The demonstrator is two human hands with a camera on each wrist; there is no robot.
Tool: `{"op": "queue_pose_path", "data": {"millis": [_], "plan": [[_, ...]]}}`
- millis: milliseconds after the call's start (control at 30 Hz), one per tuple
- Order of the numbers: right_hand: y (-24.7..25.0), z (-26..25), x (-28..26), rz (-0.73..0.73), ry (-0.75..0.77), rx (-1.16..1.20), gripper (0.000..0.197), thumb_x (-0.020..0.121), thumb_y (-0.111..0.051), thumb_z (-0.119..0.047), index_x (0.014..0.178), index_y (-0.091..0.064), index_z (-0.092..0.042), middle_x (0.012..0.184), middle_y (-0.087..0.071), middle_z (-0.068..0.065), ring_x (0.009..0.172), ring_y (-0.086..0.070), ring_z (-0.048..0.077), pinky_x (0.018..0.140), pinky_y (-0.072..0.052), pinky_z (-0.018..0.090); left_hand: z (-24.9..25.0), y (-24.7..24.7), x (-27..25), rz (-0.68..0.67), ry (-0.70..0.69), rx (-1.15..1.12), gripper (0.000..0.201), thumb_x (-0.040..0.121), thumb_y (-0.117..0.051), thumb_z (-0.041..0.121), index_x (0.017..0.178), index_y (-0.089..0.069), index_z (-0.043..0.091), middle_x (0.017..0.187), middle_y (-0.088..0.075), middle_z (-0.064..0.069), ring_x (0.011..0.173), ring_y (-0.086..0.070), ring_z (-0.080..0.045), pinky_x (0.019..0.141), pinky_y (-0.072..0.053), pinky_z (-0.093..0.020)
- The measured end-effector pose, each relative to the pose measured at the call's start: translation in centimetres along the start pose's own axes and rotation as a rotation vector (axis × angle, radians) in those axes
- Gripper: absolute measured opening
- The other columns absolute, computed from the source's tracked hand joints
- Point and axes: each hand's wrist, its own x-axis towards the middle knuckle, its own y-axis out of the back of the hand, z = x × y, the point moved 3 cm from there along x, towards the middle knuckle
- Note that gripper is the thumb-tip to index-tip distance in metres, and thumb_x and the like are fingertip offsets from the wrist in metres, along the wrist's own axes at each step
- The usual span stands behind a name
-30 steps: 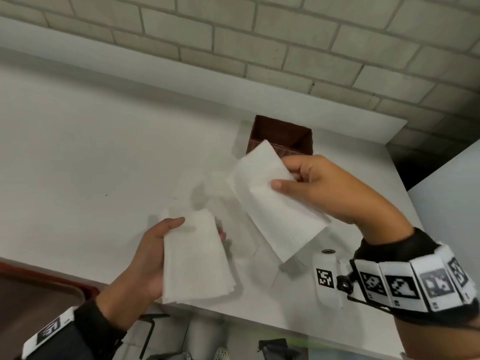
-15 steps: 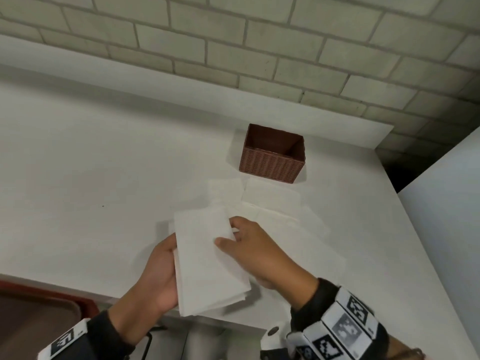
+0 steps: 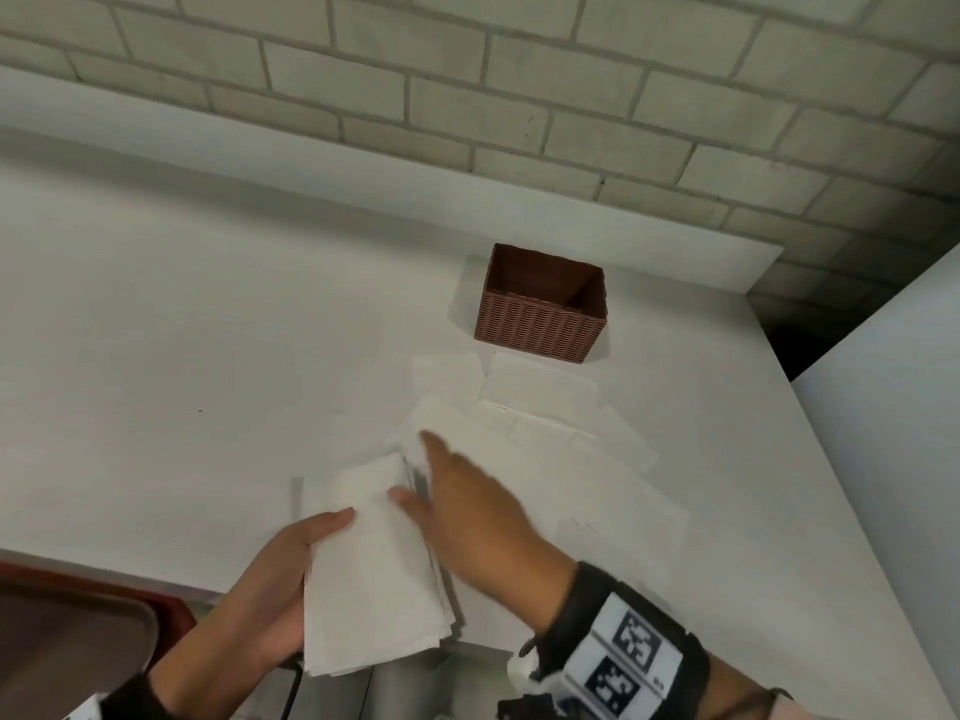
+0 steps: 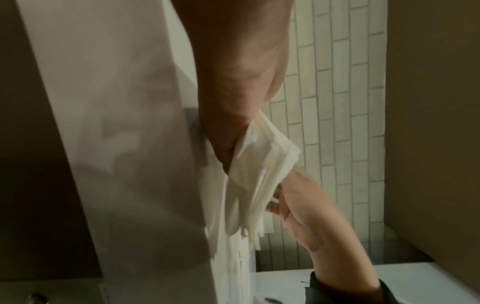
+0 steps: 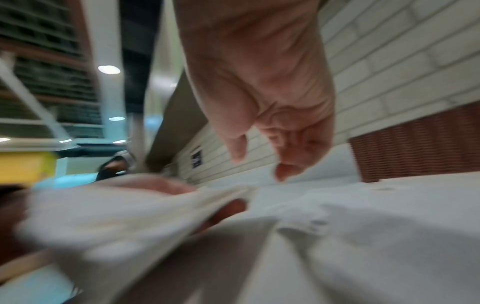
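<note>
My left hand (image 3: 280, 579) grips a stack of white napkins (image 3: 371, 574) near the table's front edge, thumb on top and fingers underneath. My right hand (image 3: 467, 506) is just right of the stack with straight fingers and holds nothing; its fingertips (image 3: 428, 439) lie over loose napkins (image 3: 540, 392) spread on the white table (image 3: 208, 356). A brown woven basket (image 3: 540, 324) stands behind those napkins and looks empty. The left wrist view shows the stack's edge (image 4: 259, 176) in my palm and the right hand (image 4: 298, 207) beside it. In the blurred right wrist view the open fingers (image 5: 288, 156) hang above the napkins (image 5: 363, 226).
A brick wall (image 3: 519, 96) runs behind the table. A white panel (image 3: 883, 433) stands at the right edge. A dark reddish tray (image 3: 67, 641) sits below the table's front left. In the right wrist view a person (image 5: 114, 166) is far off.
One second ago my right hand held a single napkin up; it laid that napkin on the stack in my left hand, let go, and now reaches out over the loose napkins.
</note>
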Motion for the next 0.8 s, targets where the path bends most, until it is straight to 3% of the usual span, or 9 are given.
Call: {"op": "queue_pose_path", "data": {"millis": [67, 167, 267, 400, 533, 700, 800], "plan": [[1.9, 2.0, 1.9, 0.114, -0.118, -0.135, 0.057, 0.096, -0.042, -0.04, 0.143, -0.027, -0.012, 0.137, -0.045, 0.013, 0.124, -0.046, 0.03, 0.096, -0.043, 0.04, 0.3, 1.0, -0.2, 0.071, -0.018, 0.03, 0.023, 0.087, -0.049, 0.014, 0.097, -0.063, 0.0, 0.079, -0.074, -0.018, 0.069, -0.071, -0.034, 0.075, -0.047, -0.046], [3.4, 4.4, 4.5, 0.117, -0.215, -0.328, 0.049, 0.093, -0.05, -0.038, 0.129, -0.043, -0.006, 0.132, -0.046, 0.013, 0.123, -0.041, 0.029, 0.096, -0.04, 0.038, 0.9, 1.3, -0.6, 0.082, -0.042, 0.045, 0.018, 0.087, -0.051, 0.014, 0.089, -0.063, 0.002, 0.069, -0.073, -0.017, 0.078, -0.064, -0.036, 0.073, -0.047, -0.044], [3.0, 5.3, 6.1, 0.039, -0.239, -0.362, 0.059, 0.086, -0.06, -0.042, 0.13, -0.043, -0.006, 0.132, -0.046, 0.013, 0.124, -0.042, 0.029, 0.098, -0.039, 0.039, 0.9, 1.2, -0.7, 0.092, -0.042, 0.042, 0.018, 0.084, -0.052, 0.013, 0.091, -0.063, 0.002, 0.071, -0.073, -0.017, 0.08, -0.063, -0.036, 0.074, -0.047, -0.044], [3.1, 5.9, 7.0, 0.004, -0.263, -0.215, 0.068, 0.079, -0.07, -0.037, 0.131, -0.04, -0.007, 0.132, -0.052, 0.012, 0.119, -0.053, 0.028, 0.097, -0.047, 0.038, 0.7, 1.2, -0.6, 0.091, -0.046, 0.028, 0.023, 0.073, -0.057, 0.015, 0.091, -0.064, 0.001, 0.072, -0.073, -0.017, 0.078, -0.064, -0.036, 0.074, -0.047, -0.044], [3.1, 5.9, 7.0, -0.033, -0.179, -0.197, 0.059, 0.085, -0.064, -0.033, 0.135, -0.044, -0.009, 0.135, -0.053, 0.009, 0.123, -0.051, 0.027, 0.1, -0.044, 0.037, 0.7, 1.1, -0.5, 0.097, -0.055, 0.028, 0.025, 0.071, -0.058, 0.016, 0.09, -0.064, 0.001, 0.071, -0.073, -0.018, 0.082, -0.062, -0.036, 0.074, -0.047, -0.044], [5.2, 6.3, 6.0, 0.0, -0.08, 0.032, 0.038, 0.088, -0.062, -0.022, 0.123, -0.056, -0.009, 0.125, -0.057, 0.006, 0.114, -0.053, 0.023, 0.082, -0.038, 0.021, 0.7, 1.2, -0.1, 0.106, -0.054, 0.033, 0.021, 0.077, -0.057, 0.016, 0.09, -0.065, 0.002, 0.073, -0.073, -0.018, 0.065, -0.07, -0.035, 0.073, -0.048, -0.044], [9.6, 7.4, 5.4, 0.139, -0.057, 0.118, 0.028, 0.087, -0.064, -0.02, 0.112, -0.063, -0.009, 0.102, -0.059, 0.0, 0.092, -0.055, 0.016, 0.062, -0.037, 0.015, 0.8, 1.1, 0.1, 0.096, -0.056, 0.033, 0.027, 0.068, -0.059, 0.016, 0.09, -0.065, 0.001, 0.074, -0.073, -0.019, 0.062, -0.07, -0.035, 0.073, -0.048, -0.044]]}}
